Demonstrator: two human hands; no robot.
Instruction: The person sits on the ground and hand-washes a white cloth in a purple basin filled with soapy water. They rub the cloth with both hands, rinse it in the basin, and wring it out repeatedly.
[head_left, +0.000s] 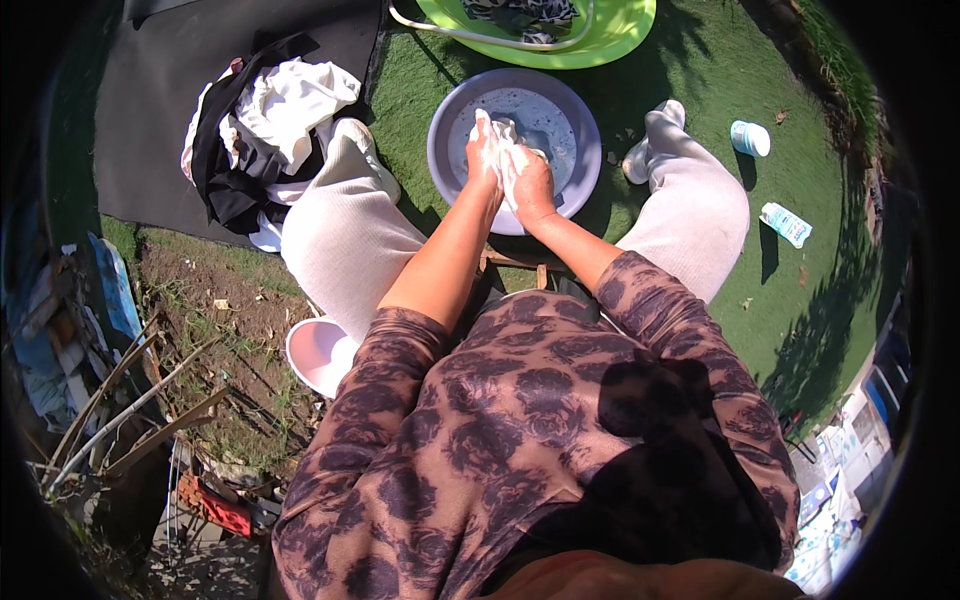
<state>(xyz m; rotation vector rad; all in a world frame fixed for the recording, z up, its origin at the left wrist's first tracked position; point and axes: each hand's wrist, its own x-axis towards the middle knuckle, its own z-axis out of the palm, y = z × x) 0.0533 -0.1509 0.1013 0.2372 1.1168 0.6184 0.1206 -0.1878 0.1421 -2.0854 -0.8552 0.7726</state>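
Observation:
Over a lavender plastic basin, my left hand and my right hand are pressed together, both coated in white suds. Between them they grip a small sudsy cloth, mostly hidden by foam and fingers. Greyish soapy water with patches of foam stands in the basin. Something darker shows in the water just beyond my fingers; I cannot tell what it is. The basin rests on green artificial turf between my legs.
A heap of white and black clothes lies left on a dark mat. Beyond the basin is a lime-green tub holding patterned fabric. A white tub and a packet lie right. A pink bowl sits by my left leg.

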